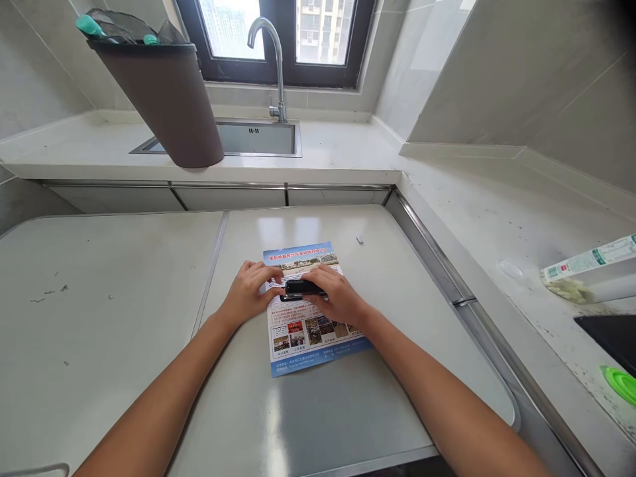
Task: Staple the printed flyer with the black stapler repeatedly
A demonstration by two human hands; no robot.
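Note:
A black stapler (301,287) lies across the middle of a printed leaflet (318,344) with blue borders and small photos. My right hand (340,295) is wrapped around its right end, fingers over the top and thumb below. At the stapler's left end, my left hand (254,289) curls in, with thumb and fingertips at its tip. That hand also reaches over the leaflet's left edge. Exactly where the left fingertips touch is too small to make out. The leaflet rests flat on a white folding table (308,411).
A small grey piece (360,240) lies on the table beyond my right hand. Behind stand a brown bin (163,99), a sink (258,139) and a faucet (279,66). The right counter (477,218) holds a clear-and-white package (591,265) and a green lid (621,384).

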